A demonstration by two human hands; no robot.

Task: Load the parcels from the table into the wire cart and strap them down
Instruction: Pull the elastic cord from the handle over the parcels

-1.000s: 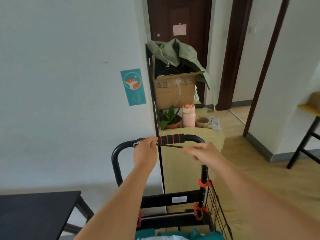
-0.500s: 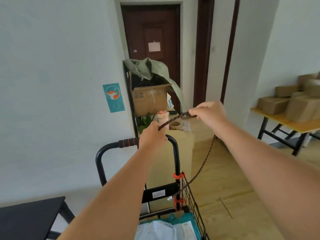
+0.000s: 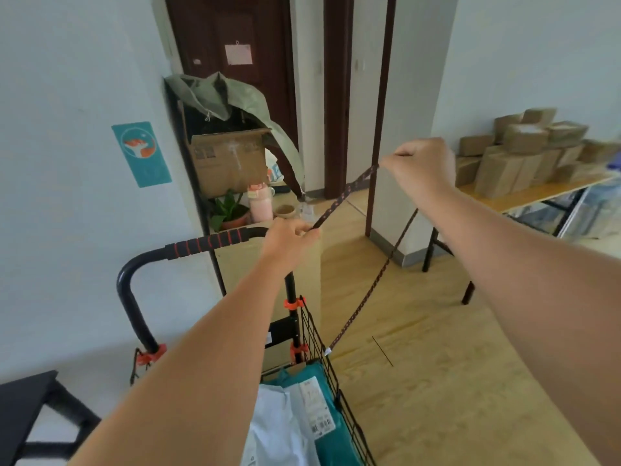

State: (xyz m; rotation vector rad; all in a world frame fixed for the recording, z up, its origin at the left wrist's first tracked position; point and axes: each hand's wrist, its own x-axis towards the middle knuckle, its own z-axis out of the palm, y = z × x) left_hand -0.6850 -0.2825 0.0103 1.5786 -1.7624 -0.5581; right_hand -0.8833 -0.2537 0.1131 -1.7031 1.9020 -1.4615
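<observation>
A black wire cart (image 3: 314, 334) stands below me, its curved handle (image 3: 208, 242) wrapped in black and red foam. Teal and white parcels (image 3: 302, 408) lie inside it. A dark braided strap (image 3: 346, 193) runs taut between my hands. My left hand (image 3: 290, 237) pinches it at the handle's right end. My right hand (image 3: 421, 163) grips it higher and to the right. From there the strap (image 3: 379, 277) hangs down to a white-tipped end at the cart's right rim.
A black table corner (image 3: 23, 398) sits at lower left. Behind the cart stand a shelf with a cardboard box (image 3: 228, 163), a plant and a pink bottle. A wooden table (image 3: 537, 193) at right carries several brown boxes. Wooden floor lies open to the right.
My right hand has pulled the strap up and away to the right, stretching it from the handle. The view has swung right, and the table of boxes has come into sight.
</observation>
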